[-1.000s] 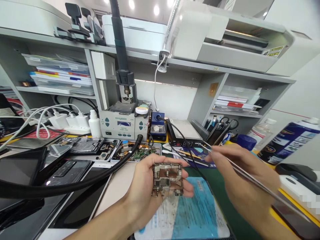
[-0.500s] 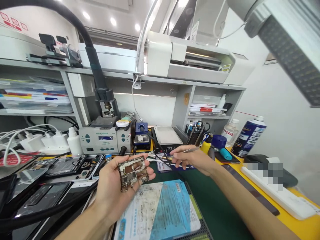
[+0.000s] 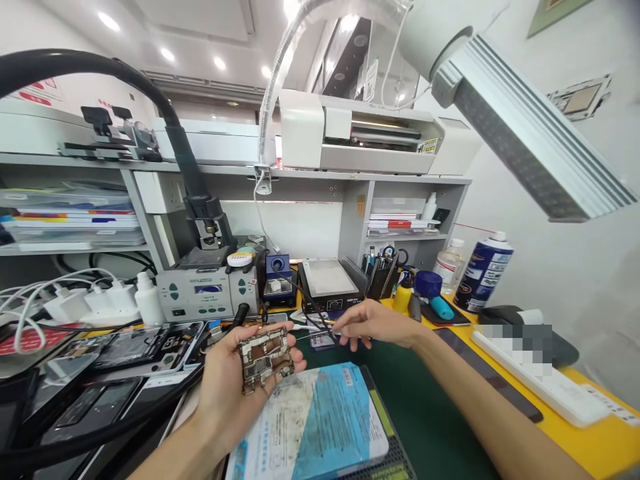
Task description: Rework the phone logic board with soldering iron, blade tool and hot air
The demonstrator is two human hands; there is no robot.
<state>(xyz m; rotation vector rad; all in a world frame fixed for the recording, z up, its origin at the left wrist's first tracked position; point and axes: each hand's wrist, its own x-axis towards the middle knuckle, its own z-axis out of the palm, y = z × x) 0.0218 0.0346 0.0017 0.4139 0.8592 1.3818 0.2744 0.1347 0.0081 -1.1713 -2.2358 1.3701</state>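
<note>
We see the left hand (image 3: 225, 380) cupping a bare board (image 3: 265, 357), metal shields and copper patches up, above the table (image 3: 590, 433) edge. Right hand (image 3: 375, 323) is stretched toward the cables, fingers loosely curled; tool in it, we cannot tell. No work on the board yet. Worn blue mat (image 3: 325, 427) below.

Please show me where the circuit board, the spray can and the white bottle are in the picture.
circuit board (image 3: 265, 357), head view, middle of its upper face, held in the left hand (image 3: 235, 383).
spray can (image 3: 484, 272), head view, middle of the blue label.
white bottle (image 3: 149, 303), head view, middle of its body.
</note>
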